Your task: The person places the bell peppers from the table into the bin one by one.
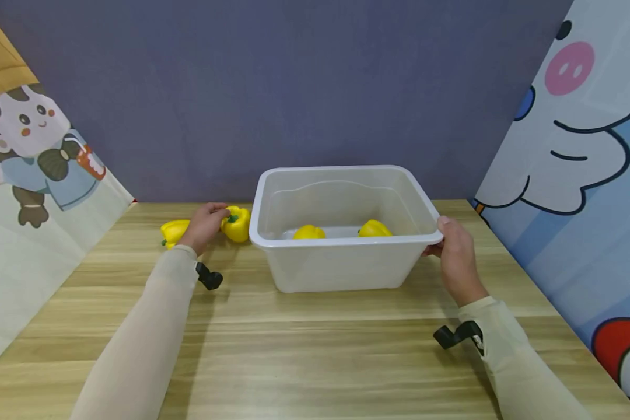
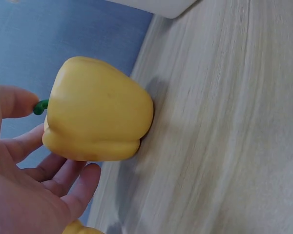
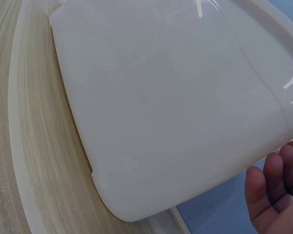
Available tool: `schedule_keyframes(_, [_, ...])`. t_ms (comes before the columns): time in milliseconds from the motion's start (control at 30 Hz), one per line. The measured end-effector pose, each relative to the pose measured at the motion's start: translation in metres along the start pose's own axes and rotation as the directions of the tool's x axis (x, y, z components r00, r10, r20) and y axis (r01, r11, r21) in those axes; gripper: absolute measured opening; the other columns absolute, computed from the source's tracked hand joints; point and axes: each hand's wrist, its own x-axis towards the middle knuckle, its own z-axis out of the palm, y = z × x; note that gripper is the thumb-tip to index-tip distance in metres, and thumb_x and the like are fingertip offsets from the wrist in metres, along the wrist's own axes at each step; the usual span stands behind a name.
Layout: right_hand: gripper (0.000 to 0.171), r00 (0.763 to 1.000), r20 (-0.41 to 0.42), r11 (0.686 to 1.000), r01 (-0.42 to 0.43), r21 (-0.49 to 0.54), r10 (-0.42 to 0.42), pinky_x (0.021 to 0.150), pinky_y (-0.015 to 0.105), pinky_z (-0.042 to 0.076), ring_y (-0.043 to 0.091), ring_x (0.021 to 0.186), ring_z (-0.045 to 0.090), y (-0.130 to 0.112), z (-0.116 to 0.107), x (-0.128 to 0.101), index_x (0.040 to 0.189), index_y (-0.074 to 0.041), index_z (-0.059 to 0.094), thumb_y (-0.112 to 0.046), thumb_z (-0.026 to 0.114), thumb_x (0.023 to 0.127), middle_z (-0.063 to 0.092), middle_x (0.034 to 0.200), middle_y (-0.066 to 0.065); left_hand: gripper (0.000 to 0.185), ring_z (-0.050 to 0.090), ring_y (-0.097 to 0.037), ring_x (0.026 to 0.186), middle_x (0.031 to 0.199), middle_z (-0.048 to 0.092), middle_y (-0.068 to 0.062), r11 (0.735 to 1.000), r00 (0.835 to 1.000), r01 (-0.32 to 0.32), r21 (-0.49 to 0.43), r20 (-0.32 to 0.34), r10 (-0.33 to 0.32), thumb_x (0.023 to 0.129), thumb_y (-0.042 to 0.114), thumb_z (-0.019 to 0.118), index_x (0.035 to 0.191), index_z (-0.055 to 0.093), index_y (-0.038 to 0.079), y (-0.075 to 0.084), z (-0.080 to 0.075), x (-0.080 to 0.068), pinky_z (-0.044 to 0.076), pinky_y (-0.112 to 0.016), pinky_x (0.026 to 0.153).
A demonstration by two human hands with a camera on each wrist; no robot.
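A yellow bell pepper [image 1: 237,224] with a green stem lies on the wooden table [image 1: 315,350], just left of a white plastic bin [image 1: 346,240]. My left hand [image 1: 215,216] reaches over it. In the left wrist view the thumb and spread fingers [image 2: 63,175] lie loosely about the pepper [image 2: 100,117], not closed on it. A second yellow pepper [image 1: 174,231] sits behind that hand. Two more peppers [image 1: 308,233] [image 1: 374,228] lie inside the bin. My right hand [image 1: 451,245] grips the bin's right rim, thumb on top; its fingers [image 3: 276,195] show beside the bin's wall [image 3: 171,107].
A grey wall stands behind the table, with cartoon-printed panels at the left [image 1: 37,175] and right [image 1: 583,163]. Bare wood stretches in front of the bin towards me. Black wrist camera mounts [image 1: 209,276] [image 1: 457,335] hang under both sleeves.
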Motion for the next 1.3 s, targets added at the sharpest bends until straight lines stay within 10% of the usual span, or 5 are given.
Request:
schedule_keyframes(400, [0.029,1.000,-0.005,1.000,-0.010,0.018,0.010,0.057,0.026,0.054,0.011,0.061,0.059,-0.001,0.000,0.000,0.093,-0.004,0.060,-0.022,0.041,0.106,0.064,0.081,0.001,0.066,0.035,-0.030,0.139,0.160,0.029,-0.015,0.984,0.993,0.121,-0.129,0.006,-0.122,0.105,0.041,0.047,0.155,0.032,0.000,0.000,0.005,-0.003,0.035,-0.046,0.114])
schedule_keyframes(633, [0.031,1.000,0.008,1.000,0.002,0.010,-0.002,0.058,0.026,0.055,0.011,0.062,0.060,0.000,0.000,-0.001,0.094,-0.003,0.060,-0.024,0.041,0.107,0.064,0.084,0.002,0.066,0.048,-0.020,0.108,0.138,0.043,-0.008,0.959,0.980,0.182,-0.218,-0.044,-0.196,0.104,0.047,0.047,0.153,0.039,0.004,-0.005,0.011,-0.006,0.041,-0.041,0.106])
schedule_keyframes(1300, [0.033,0.999,0.023,1.000,0.023,0.004,-0.023,0.058,0.026,0.055,0.011,0.061,0.060,-0.002,0.001,-0.002,0.096,0.000,0.060,-0.025,0.040,0.107,0.065,0.081,0.001,0.057,0.051,-0.013,0.093,0.110,0.047,-0.001,0.908,0.953,0.253,-0.335,-0.076,-0.294,0.103,0.041,0.046,0.148,0.039,0.006,-0.009,0.016,-0.009,0.046,-0.032,0.098])
